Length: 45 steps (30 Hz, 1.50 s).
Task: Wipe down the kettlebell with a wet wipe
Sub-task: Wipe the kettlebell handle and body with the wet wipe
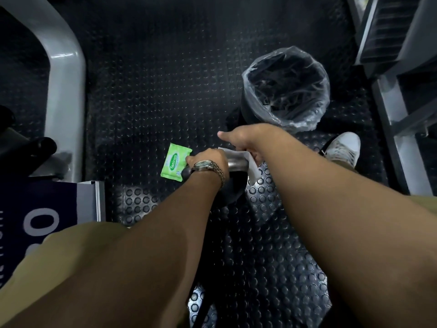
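Observation:
A dark kettlebell (233,190) with a metal handle (237,163) stands on the studded rubber floor, mostly hidden under my arms. My left hand (208,159), with a watch on its wrist, grips the left part of the handle. A white wet wipe (250,165) is wrapped over the right part of the handle, held there by my right hand (246,140) with its thumb sticking out to the left. A green pack of wipes (175,162) lies on the floor just left of the kettlebell.
A black bin with a clear plastic liner (287,88) stands just beyond the kettlebell. Grey machine frames rise at the left (66,86) and right (397,119). My white shoe (343,147) is at the right, and a dark printed mat (45,209) lies at the lower left.

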Available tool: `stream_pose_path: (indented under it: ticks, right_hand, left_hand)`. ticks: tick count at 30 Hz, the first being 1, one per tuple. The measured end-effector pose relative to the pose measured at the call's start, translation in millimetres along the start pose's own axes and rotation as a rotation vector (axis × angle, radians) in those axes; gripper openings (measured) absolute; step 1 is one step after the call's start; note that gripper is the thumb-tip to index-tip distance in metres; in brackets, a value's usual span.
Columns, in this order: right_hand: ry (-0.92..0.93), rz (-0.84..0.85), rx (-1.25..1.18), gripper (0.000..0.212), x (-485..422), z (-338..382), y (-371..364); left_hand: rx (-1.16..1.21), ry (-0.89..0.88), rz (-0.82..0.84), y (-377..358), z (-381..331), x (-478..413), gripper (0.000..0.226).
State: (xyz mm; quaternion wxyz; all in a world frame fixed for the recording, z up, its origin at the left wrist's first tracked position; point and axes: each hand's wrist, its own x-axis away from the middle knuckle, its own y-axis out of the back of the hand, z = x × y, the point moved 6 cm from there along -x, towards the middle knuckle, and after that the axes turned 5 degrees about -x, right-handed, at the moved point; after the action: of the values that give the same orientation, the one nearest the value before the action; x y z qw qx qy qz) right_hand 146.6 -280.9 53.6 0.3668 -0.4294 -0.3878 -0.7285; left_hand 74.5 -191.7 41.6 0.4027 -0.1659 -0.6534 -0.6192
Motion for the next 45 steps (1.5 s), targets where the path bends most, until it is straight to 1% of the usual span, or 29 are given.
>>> stream_pose_path:
  ticks: [2,3,5,6,7,8,9,11,13,15,16,18,19,20,23,24,25,27,30,32,34,36,39,40,42,43,44,45]
  right_hand:
    - [0.038,-0.052,-0.063,0.077,-15,-19,-16]
    - [0.06,-0.07,-0.16,0.081,-26,-33,-25]
    - [0.018,-0.123,-0.408,0.094,-43,-67,-36]
    - [0.003,-0.155,-0.507,0.095,-44,-77,-39]
    - [0.01,-0.157,-0.539,0.087,-50,-83,-39]
    - [0.027,-0.141,-0.526,0.078,-54,-81,-35]
    - [0.03,-0.091,-0.477,0.075,-54,-73,-31]
    - [0.0,0.02,-0.334,0.082,-47,-52,-17]
    - [-0.037,0.103,-0.212,0.076,-25,-27,-1]
    - [-0.057,0.136,-0.113,0.07,-9,-9,8]
    - [-0.048,0.127,-0.058,0.065,-4,-3,8]
    - [0.009,0.106,0.017,0.053,-13,-5,-5]
    - [0.036,0.091,-0.011,0.054,-19,-14,-16]
    - [0.053,0.063,-0.09,0.062,-26,-27,-26]
    - [0.027,-0.051,-0.541,0.085,-42,-73,-36]
    - [0.02,-0.068,-0.632,0.089,-51,-82,-37]
    - [0.028,-0.056,-0.672,0.092,-55,-84,-36]
    - [0.017,0.003,-0.619,0.093,-45,-70,-30]
    - [-0.028,0.155,-0.501,0.077,-20,-38,-7]
    - [-0.07,0.213,-0.356,0.087,-8,-28,12]
    - [-0.076,0.211,-0.291,0.089,-7,-21,16]
    - [-0.058,0.152,-0.297,0.086,-18,-27,3]
    - [0.0,-0.018,-0.417,0.098,-44,-55,-30]
    - [0.008,-0.075,-0.489,0.095,-39,-63,-38]
    - [0.0,-0.146,-0.653,0.074,-27,-71,-45]
    - [-0.007,-0.158,-0.679,0.068,-22,-71,-44]
    - [-0.007,-0.155,-0.669,0.066,-28,-69,-42]
    - [-0.001,-0.135,-0.61,0.069,-27,-62,-35]
  left_hand:
    - [0.008,-0.024,-0.037,2,0,0,0.052]
    - [0.006,-0.03,-0.056,3,0,1,0.048]
    - [0.004,-0.031,-0.08,4,0,2,0.038]
    - [0.006,-0.03,-0.081,3,-1,2,0.036]
    - [0.005,-0.03,-0.078,3,-1,2,0.034]
    - [0.002,-0.03,-0.074,3,-1,3,0.034]
    - [0.003,-0.03,-0.072,3,-1,3,0.034]
    - [0.007,-0.039,-0.078,3,-1,2,0.036]
    - [0.009,-0.044,-0.077,2,0,3,0.038]
    - [0.025,-0.038,-0.065,1,0,1,0.041]
    - [0.036,-0.027,-0.049,1,1,0,0.043]
    - [0.046,0.0,-0.013,-1,2,0,0.049]
    - [0.044,-0.004,-0.006,-1,1,1,0.049]
    - [0.038,-0.017,-0.019,0,1,1,0.047]
    - [0.026,-0.061,-0.096,5,-1,5,0.036]
    - [0.027,-0.063,-0.102,5,0,5,0.034]
    - [0.026,-0.061,-0.096,5,1,6,0.033]
    - [0.024,-0.057,-0.085,5,0,7,0.032]
    - [0.03,-0.055,-0.082,4,-1,6,0.035]
    - [0.031,-0.048,-0.064,3,0,4,0.037]
    - [0.027,-0.044,-0.05,4,0,4,0.039]
    - [0.02,-0.04,-0.053,4,0,5,0.038]
    - [0.015,-0.048,-0.073,3,0,6,0.036]
    - [0.016,-0.053,-0.083,3,0,6,0.035]
    - [0.015,-0.063,-0.101,4,-1,6,0.034]
    - [0.014,-0.065,-0.105,4,-1,6,0.034]
    - [0.011,-0.062,-0.104,4,-1,6,0.034]
    - [0.008,-0.054,-0.098,3,0,5,0.035]
